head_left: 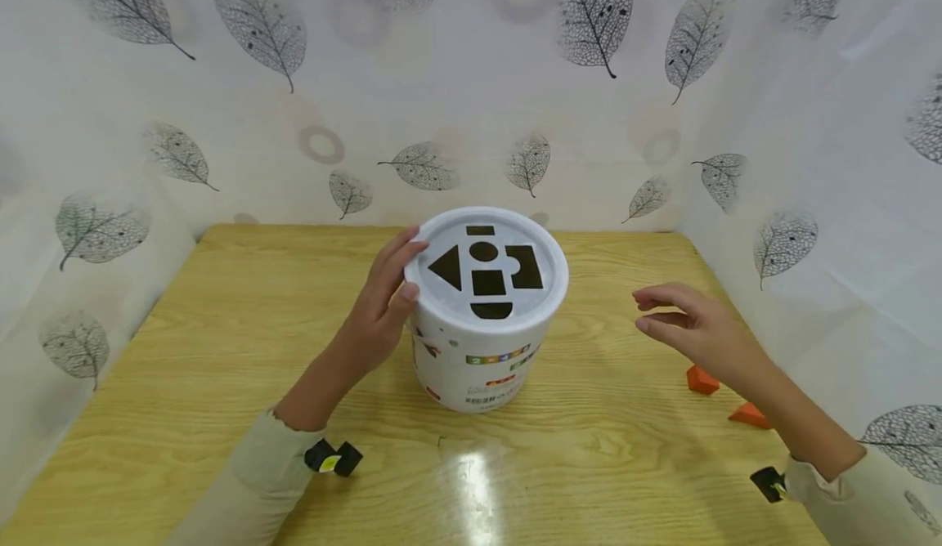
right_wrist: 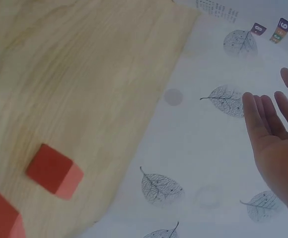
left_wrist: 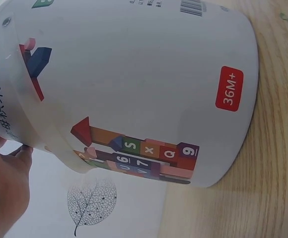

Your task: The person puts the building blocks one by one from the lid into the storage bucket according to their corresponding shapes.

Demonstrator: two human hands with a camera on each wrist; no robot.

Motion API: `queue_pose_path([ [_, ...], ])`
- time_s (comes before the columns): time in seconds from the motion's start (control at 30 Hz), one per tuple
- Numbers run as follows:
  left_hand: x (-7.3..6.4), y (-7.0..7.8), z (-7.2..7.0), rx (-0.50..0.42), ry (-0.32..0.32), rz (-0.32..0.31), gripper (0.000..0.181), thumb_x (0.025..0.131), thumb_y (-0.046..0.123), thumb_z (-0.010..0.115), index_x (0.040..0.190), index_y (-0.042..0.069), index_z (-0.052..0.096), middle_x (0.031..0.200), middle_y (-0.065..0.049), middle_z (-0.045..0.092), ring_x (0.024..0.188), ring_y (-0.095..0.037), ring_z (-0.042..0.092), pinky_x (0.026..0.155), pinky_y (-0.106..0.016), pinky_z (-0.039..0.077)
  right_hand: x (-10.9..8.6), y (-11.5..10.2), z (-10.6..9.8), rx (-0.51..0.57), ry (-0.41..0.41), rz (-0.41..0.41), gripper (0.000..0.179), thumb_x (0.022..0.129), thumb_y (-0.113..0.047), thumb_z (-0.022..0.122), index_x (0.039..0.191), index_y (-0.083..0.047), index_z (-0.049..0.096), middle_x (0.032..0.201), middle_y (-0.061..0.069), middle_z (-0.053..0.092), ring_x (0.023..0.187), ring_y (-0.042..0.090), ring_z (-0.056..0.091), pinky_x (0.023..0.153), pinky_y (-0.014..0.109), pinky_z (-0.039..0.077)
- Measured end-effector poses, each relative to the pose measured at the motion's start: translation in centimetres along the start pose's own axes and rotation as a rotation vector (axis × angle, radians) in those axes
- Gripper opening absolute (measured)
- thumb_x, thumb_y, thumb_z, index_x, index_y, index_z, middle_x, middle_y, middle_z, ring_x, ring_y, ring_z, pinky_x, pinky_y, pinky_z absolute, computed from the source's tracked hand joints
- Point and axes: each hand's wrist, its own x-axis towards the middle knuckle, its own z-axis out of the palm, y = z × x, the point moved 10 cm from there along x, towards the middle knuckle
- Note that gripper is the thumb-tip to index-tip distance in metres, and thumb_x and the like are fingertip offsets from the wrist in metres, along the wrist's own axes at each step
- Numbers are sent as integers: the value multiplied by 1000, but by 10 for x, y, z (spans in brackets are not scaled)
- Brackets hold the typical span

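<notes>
A white shape-sorter bucket (head_left: 471, 366) stands upright on the table, printed with coloured letter blocks that show close up in the left wrist view. Its lid (head_left: 471, 239) has several dark cutouts, among them a triangle, a circle and a square. My left hand (head_left: 379, 297) holds the bucket by its left rim, fingertips over the lid's edge and thumb lower on the near side. Off to the right, my right hand (head_left: 699, 329) hovers with fingers loosely bent and nothing between them. Below it lie two orange-red blocks, a chunky block (head_left: 702, 380) and a wedge-like block (head_left: 751, 416).
The wooden table (head_left: 257, 301) carries the bucket near its middle. Leaf-patterned white sheeting (head_left: 456, 105) rises behind the table and along both sides. Each sleeve cuff has a small black wrist device, such as the left one (head_left: 334, 458).
</notes>
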Motion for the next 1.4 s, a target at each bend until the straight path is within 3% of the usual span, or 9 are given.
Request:
queue_pose_path([
  [0.27,-1,0,-1,-6,5,-2,63,106,56,32,154,16,36,167,0,18,154,-23,19,118,-58,28,-27,30,-10,-25,0,-26,41,97,-4,65,136,0,55,127,-15,54,107,-8,60,86,11,52],
  [0.47,-2,0,0,-17,-3,-9,62,106,56,32,154,17,35,167,-1,17,154,-23,18,118,-59,28,-49,63,-20,-88,15,38,43,95,-7,69,135,0,55,125,-22,52,110,-17,53,86,6,49],
  [0.63,-2,0,1,-19,-4,-7,62,106,55,32,155,17,35,167,-1,17,154,-23,18,118,-59,29,-66,97,-33,-122,11,144,47,97,-14,68,139,-1,52,123,-31,49,107,-23,50,81,7,50],
  [0.9,0,1,-1,-18,3,4,63,106,56,33,154,14,36,167,-2,18,153,-23,20,118,-58,29,-79,136,-41,-127,-35,226,54,97,-20,69,141,6,49,120,-36,48,103,-21,52,78,11,53],
  [1.13,0,0,0,-13,-1,0,63,106,57,33,154,16,36,167,-1,18,153,-23,19,118,-57,29,-82,152,-34,-49,-87,270,54,98,-20,67,141,8,48,124,-28,47,104,-19,54,77,22,58],
  [1.3,0,0,1,-9,-1,-4,63,106,56,33,154,16,36,167,-1,18,153,-23,19,118,-58,29,-80,153,-29,-24,-87,242,53,98,-15,67,140,11,48,122,-30,47,103,-19,54,76,23,59],
  [1.4,1,0,1,-11,-3,-5,63,106,56,33,154,15,36,167,-1,18,153,-23,19,118,-58,28,-79,153,-28,-33,-88,223,51,97,-12,67,138,12,49,125,-20,51,103,-19,54,76,22,58],
])
